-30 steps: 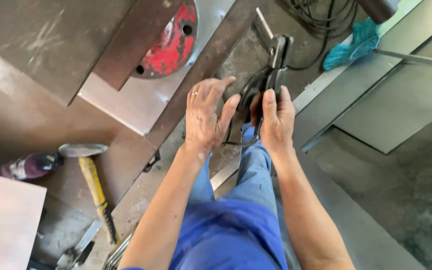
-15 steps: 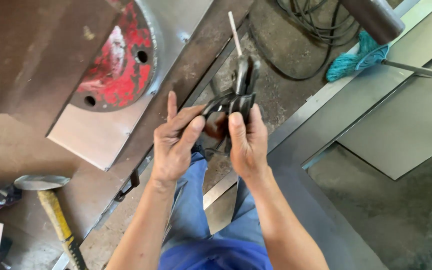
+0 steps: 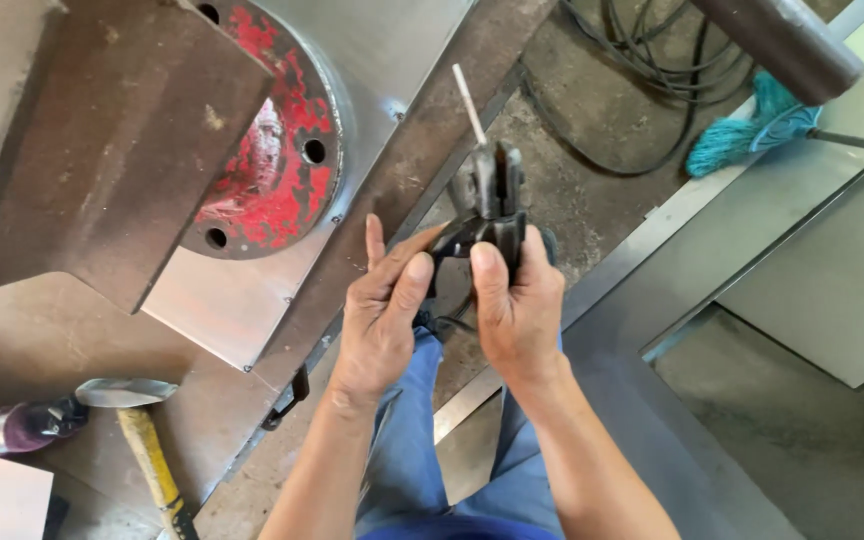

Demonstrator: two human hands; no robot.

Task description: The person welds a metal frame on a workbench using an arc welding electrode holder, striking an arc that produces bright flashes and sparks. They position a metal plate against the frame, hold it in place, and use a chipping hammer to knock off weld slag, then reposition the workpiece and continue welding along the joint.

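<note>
- The left hand [image 3: 384, 310] gripped the near end of a black welding electrode holder with clamp jaws [image 3: 487, 205], its thumb and forefinger pinched together on the dark handle part while the other fingers lay stretched along the side.
- The right hand [image 3: 517, 305] was wrapped shut around the same holder from the other side, thumb pressed flat up the handle towards the jaws.
- The holder stood in front of the person, between both hands, above the blue trouser legs [image 3: 422, 440] and over the dirty concrete floor [image 3: 592, 170].
- A thin pale welding rod [image 3: 469, 92] stuck out of the top of the holder's jaws, tilted slightly to the left and pointing away from the person.
- Left of the hands lay a flat sheet of grey steel plate [image 3: 242, 310] with a round red-painted, rust-flecked flange with bolt holes [image 3: 272, 170] on it; a brown rusty steel slab [image 3: 112, 150] partly covered the flange.
- A long rusty steel strip [image 3: 422, 150] ran slantwise between the plate and the hands.
- In the lower left corner lay a hammer with a yellow handle and grey metal head [image 3: 142, 430], well apart from both hands, and just beside its head a dark purple shoe [image 3: 17, 425].
- At the top, black coiled cables [image 3: 642, 70] lay on the floor, and near them to the right a bundle of teal string or mop fibres [image 3: 742, 130] beside a dark round metal pipe [image 3: 782, 35].
</note>
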